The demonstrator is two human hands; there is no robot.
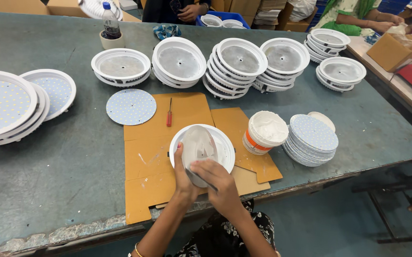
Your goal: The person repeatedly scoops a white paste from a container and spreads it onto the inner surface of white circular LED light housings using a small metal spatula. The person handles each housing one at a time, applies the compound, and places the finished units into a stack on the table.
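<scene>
A white round lamp housing point(225, 145) lies on brown cardboard point(151, 157) at the table's near edge. My left hand point(183, 177) grips its near left rim with the thumb on the edge. My right hand point(218, 180) holds a flat spreader point(200, 145) smeared with white paste inside the housing. A white tub of paste with an orange band point(264, 132) stands just right of the housing. A stack of round LED boards point(310, 139) sits right of the tub.
A single LED disc point(130, 106) and a red screwdriver point(169, 114) lie behind the housing. Stacks of white housings point(237, 64) line the back; finished lamps point(6, 107) sit at left. A bottle point(110, 21) stands far back. Other people sit across the table.
</scene>
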